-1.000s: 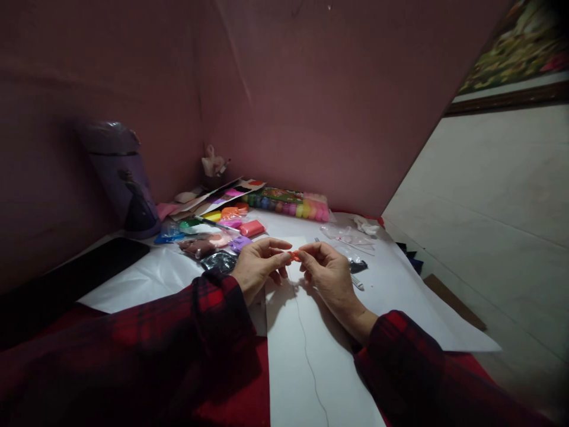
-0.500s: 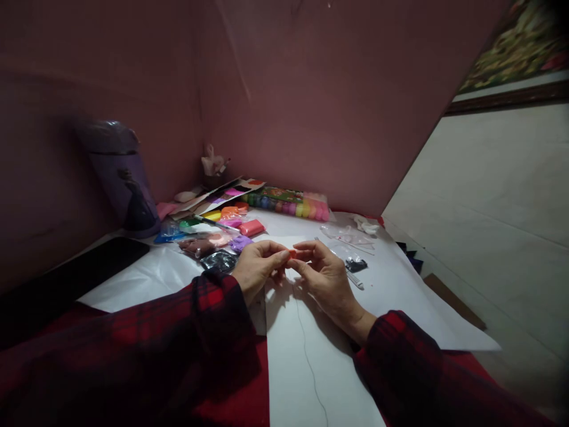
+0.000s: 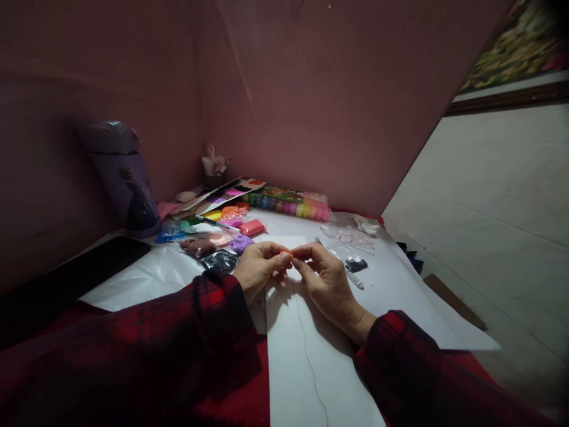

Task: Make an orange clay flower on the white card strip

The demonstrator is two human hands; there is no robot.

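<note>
- Since the earlier frames, the right hand [image 3: 329,281] has brought its fingertips slightly leftward, and less of the orange piece [image 3: 287,253] now shows between the two hands.
- Both hands meet at that small piece, which sits above the white paper strip [image 3: 288,379] with its wavy line [image 3: 306,350].
- The left hand [image 3: 258,267] pinches it between thumb and index finger; the piece lies at those tips, on the side facing the right hand.
- The right thumb and index finger are also drawn narrow, gripping its right-hand end.
- Neither hand is clearly nearer, since both touch it. The visible sliver runs roughly crosswise, from one set of tips to the other, but fingers hide too much to tell its true long axis.
- A red packet [image 3: 252,228] lies beyond the left hand; a fork-like tool [image 3: 355,281] lies just right of the right hand.
</note>
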